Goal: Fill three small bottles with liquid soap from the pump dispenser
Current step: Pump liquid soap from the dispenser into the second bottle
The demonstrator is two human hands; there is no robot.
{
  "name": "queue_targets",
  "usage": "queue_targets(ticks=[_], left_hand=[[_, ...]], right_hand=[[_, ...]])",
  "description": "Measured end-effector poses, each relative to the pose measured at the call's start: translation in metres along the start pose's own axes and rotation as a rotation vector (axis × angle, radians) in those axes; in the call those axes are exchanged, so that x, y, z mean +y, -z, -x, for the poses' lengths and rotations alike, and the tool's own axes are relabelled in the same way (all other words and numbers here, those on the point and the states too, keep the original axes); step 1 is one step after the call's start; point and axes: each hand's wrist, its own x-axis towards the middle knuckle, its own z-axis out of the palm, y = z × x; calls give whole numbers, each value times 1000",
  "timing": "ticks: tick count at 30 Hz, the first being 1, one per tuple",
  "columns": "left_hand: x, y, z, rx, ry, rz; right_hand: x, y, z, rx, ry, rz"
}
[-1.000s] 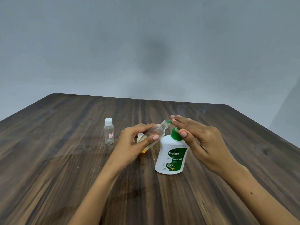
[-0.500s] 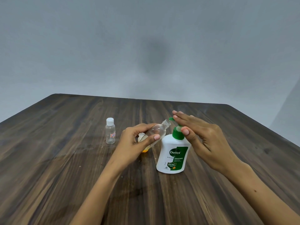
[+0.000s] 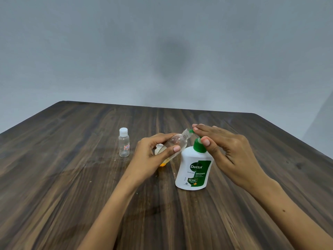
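A white pump dispenser with a green label and green pump head stands at the table's middle. My right hand lies flat over the pump head with straight fingers, thumb beside the green collar. My left hand grips a small clear bottle, tilted with its open neck at the pump's spout. Orange liquid shows at the low end of a bottle behind my left hand; I cannot tell which bottle it belongs to. A capped, clear small bottle stands upright to the left.
The dark wooden table spreads widely on all sides of the bottles. A plain grey wall rises behind its far edge.
The pump head and my right hand have risen a little compared with one second ago. My left hand keeps the tilted bottle at the spout.
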Motion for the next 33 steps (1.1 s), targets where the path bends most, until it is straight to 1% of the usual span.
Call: queue_targets(ticks=[7,13,18,21,28,33], left_hand=[[0,0,-1,16,-22,-19],[0,-2,-1,32,-21,-26],[5,-3,0,100,-36,23],[6,-3,0,134,-24,43],[4,-3,-1,132,-8,33],[4,-4,0,123,-2,25]], right_hand=[[2,3,-3,-18,28,13],[1,0,0,9,-12,-19],[1,3,-1,-9,23,8],[1,2,-2,-17,-4,2],[4,5,-1,-68,38,39],[4,4,1,-45,9,13]])
